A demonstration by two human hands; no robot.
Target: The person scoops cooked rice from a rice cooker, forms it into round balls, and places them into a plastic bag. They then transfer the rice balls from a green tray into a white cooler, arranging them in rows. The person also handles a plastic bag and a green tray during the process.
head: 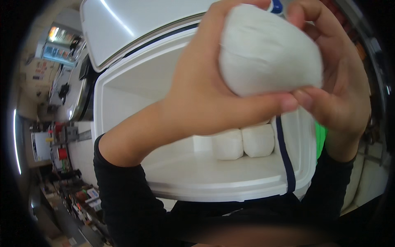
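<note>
Raised close to the camera, a smooth white dough-like ball (pixel 268 52) is held between both my hands. My left hand (pixel 203 77) cups it from the left, with the thumb along its lower side. On the other side, my right hand (pixel 342 74) curls around it, and the two thumb tips meet beneath. Faint creases run over its surface. Below is a large white cooler box (pixel 114 92) with its lid (pixel 129 31) raised. Similar white balls (pixel 258 140) sit side by side on its floor at the right end, partly hidden by my left hand.
A dark blue strap (pixel 284 154) hangs over the box's near right rim. Something bright green (pixel 321 139) shows beyond the right wall. To the left stand a steel-edged counter (pixel 78 89) and cluttered shelving (pixel 80 200). A pale tiled floor (pixel 80 148) lies between.
</note>
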